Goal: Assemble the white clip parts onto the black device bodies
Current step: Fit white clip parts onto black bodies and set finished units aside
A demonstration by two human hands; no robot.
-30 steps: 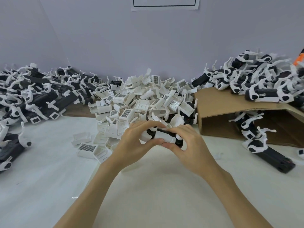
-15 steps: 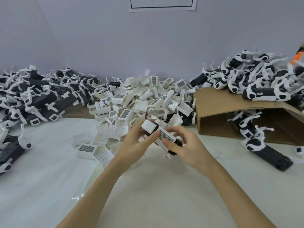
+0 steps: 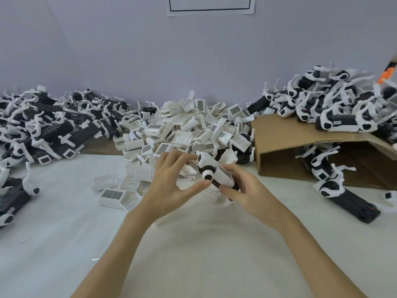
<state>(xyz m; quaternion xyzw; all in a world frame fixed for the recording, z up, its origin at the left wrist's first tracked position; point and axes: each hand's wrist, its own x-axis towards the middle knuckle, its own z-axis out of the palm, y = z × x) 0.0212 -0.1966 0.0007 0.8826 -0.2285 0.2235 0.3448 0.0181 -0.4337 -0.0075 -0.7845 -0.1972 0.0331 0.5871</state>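
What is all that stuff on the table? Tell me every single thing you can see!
device in hand: one, black with white parts, held above the table middle
white clip parts: a big heap, too many to count, white, middle back
left pile of devices: many, black and white, left back
right pile of devices: many, black and white, on top of the cardboard
cardboard box: one, brown, right side, lying open
table: one, white
paper sheet: one, white with black border, on the wall
left hand: one, fingers spread, touching the device
right hand: one, gripping the device
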